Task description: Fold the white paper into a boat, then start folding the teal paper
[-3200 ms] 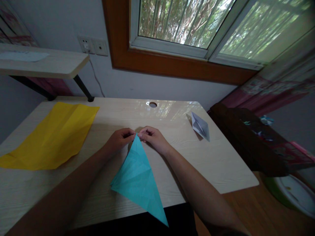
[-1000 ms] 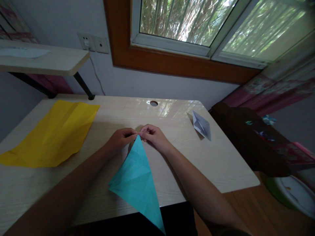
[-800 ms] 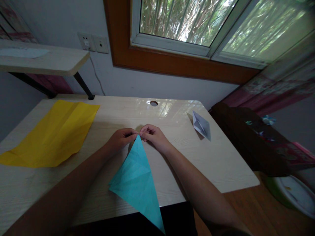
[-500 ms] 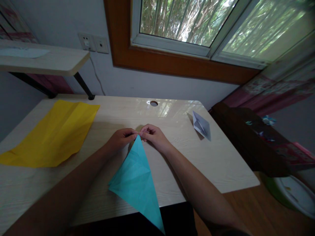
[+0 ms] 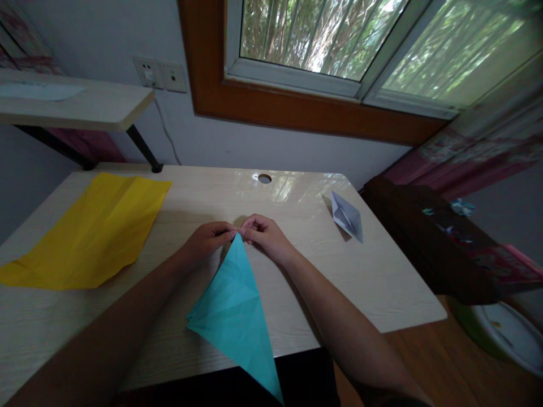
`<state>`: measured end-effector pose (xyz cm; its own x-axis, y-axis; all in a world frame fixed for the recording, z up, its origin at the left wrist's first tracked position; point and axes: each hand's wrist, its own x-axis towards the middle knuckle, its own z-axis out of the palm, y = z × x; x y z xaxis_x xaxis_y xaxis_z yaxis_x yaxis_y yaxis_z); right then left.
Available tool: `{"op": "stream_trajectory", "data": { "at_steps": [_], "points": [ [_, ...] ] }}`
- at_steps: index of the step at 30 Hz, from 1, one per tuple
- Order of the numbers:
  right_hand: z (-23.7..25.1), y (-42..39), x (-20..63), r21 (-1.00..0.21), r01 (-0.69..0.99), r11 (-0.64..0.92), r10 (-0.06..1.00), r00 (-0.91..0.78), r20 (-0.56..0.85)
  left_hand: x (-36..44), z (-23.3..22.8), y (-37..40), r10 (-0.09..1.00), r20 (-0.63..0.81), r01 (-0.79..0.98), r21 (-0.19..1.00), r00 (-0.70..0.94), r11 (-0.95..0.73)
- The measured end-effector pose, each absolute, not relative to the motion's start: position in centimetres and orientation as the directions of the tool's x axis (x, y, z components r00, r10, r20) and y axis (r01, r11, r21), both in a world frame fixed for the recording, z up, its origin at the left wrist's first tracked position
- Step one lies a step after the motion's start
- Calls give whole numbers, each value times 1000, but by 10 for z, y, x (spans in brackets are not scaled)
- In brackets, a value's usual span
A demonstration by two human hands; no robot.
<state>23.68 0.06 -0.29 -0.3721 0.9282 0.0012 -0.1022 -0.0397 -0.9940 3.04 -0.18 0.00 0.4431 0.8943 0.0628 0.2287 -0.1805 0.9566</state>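
A folded sheet of teal paper slants over the desk toward me, its lower corner reaching past the front edge. Creases cross its surface, and layers show at its left corner. Its narrow far tip is pinched between the fingertips of both hands. My left hand is closed on the tip from the left, thumb on top. From the right, my right hand grips the same tip with thumb and curled fingers. The two hands' fingertips meet there, covering the very end of the point.
Yellow paper lies on the desk at the left. A folded white paper piece stands near the right edge. A raised shelf with black legs is at the back left. The desk has a round hole.
Almost nothing differs. Both hands stay pinched on the teal paper's tip, and the view has shifted very slightly.
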Motion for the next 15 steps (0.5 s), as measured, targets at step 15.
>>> {"op": "stream_trajectory", "data": {
  "at_steps": [15],
  "points": [
    [-1,0,236,-996,-82,-29,932,-362,3,29,-5,-1,916,3,223,970,401,-100]
  ]
}}
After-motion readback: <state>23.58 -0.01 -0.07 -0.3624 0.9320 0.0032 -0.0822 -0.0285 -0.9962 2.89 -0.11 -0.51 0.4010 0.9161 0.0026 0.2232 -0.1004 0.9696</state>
